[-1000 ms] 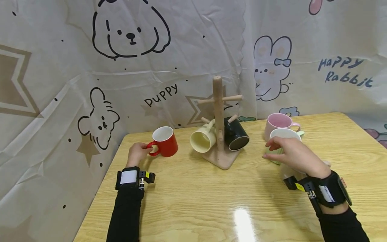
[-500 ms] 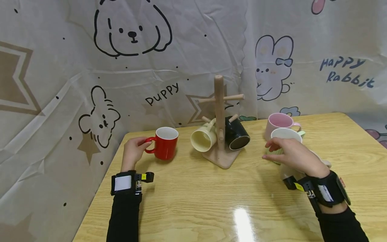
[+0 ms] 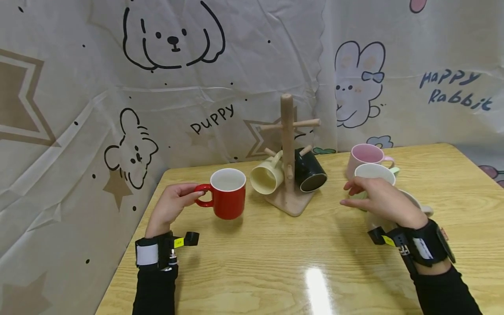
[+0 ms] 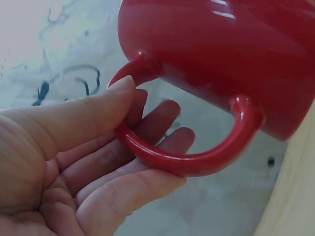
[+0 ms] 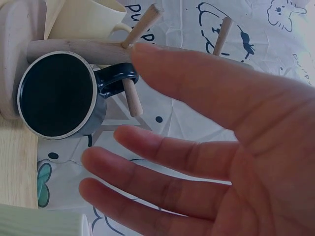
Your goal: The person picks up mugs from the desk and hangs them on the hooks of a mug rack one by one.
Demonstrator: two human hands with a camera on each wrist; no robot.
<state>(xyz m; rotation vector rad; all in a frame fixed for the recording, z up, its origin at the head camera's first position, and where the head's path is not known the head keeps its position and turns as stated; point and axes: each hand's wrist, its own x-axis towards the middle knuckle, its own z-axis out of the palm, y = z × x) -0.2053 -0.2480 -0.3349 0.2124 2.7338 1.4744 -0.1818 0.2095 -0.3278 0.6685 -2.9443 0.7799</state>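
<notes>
My left hand pinches the handle of a red mug, thumb on one side and fingers curled behind it, as the left wrist view shows. The mug is upright, white inside, and held just over the table. My right hand hovers with relaxed, parted fingers and holds nothing; it overlaps a pale green mug and a whitish mug in the head view. Between the hands stands a wooden mug rack. A cream mug and a black mug hang from its lower pegs.
Behind the green mug, a pink mug stands at the right. All this is on a wooden table. A printed cloth hangs along the table's back and left. The rack's upper pegs stick out bare.
My left hand has lifted the red mug and brought it right and nearer to me, turning it so the handle points left. The right hand has stayed almost still.
</notes>
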